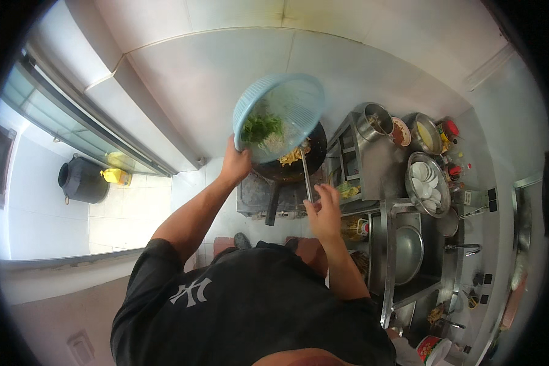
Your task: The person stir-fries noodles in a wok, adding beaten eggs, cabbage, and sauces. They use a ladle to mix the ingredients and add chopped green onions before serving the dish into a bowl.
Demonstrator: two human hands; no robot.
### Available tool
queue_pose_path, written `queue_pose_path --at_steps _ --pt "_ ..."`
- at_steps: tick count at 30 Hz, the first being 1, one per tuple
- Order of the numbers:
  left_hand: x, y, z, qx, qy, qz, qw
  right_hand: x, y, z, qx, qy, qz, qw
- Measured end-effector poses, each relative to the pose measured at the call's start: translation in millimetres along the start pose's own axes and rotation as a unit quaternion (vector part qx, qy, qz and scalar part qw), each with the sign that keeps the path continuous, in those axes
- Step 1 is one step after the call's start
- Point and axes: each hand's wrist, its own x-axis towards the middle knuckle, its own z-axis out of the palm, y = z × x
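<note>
My left hand (237, 162) grips the rim of a light blue plastic colander (302, 98), tilted above the wok. Inside it lie chopped green leaves (261, 127) and pale, finely cut pieces (274, 141). Beneath, a dark wok (318, 151) sits on a stove (251, 196), its handle (272, 203) pointing towards me. Yellowish food (292, 157) shows in the wok; the colander hides the rest. My right hand (325, 212) loosely holds the long handle of a metal cooking utensil (305, 174), whose head is among the food.
Right of the stove, a metal counter (375, 160) bears a steel pot (375, 116), a bowl of yellow liquid (427, 135) and a steel basin of white dishes (425, 183). Closer are metal sinks (389, 256). Another person's sleeve (407, 352) shows lower right. A black barrel (84, 178) stands left.
</note>
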Motion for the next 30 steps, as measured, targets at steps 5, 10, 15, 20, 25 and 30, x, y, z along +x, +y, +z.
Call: queue_pose_path --at_steps 5,10,15,20,25,30 --pt "43.6 -8.6 13.2 0.24 0.063 0.099 0.964 -20.0 45.0 -6.7 0.094 -0.043 0.019 0.995" --pt "61.4 5.0 40.0 0.298 0.067 0.165 0.938 -29.3 89.0 -24.6 0.153 -0.044 0.088 0.983" --pt "69.5 8.5 57.9 0.329 0.102 0.171 0.923 -25.0 119.8 -52.3 0.217 -0.107 0.189 0.952" --pt "60.8 11.4 61.4 0.332 0.106 0.225 0.91 41.3 114.5 -60.2 0.576 -0.135 0.307 0.746" --pt "27.4 37.0 69.3 0.407 0.057 0.298 0.861 163.4 38.1 -58.8 0.745 -0.033 0.323 0.583" --pt "41.4 0.1 45.9 0.284 0.109 0.209 0.929 217.5 26.7 -45.3 0.737 0.037 0.313 0.597"
